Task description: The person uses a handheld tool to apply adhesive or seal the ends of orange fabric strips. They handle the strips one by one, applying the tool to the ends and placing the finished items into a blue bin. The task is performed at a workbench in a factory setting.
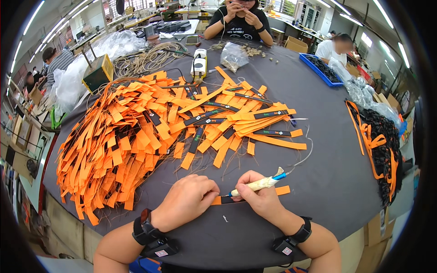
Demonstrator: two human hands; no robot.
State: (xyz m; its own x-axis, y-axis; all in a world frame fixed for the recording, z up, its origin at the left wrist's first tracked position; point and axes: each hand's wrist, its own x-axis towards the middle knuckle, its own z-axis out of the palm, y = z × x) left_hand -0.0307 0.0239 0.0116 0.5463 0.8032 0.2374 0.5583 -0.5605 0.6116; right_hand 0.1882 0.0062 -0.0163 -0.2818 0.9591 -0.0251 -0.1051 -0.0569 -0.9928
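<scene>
An orange fabric strap with a black middle section lies flat on the dark tabletop in front of me. My left hand pinches its left end between thumb and fingers. Gripped like a pen in my right hand is a corded pen-shaped tool, with a cream wrapped handle and a blue rear end. Its tip points left and down at the black section, close to my left fingertips; whether it touches is too small to tell. A thin wire runs from its rear toward the back of the table.
A big heap of orange straps covers the table's left, with looser straps beyond my hands. Behind stand a yellow-and-white device, coiled cord and a plastic bag. Dark pieces with orange straps lie right. Another person sits opposite.
</scene>
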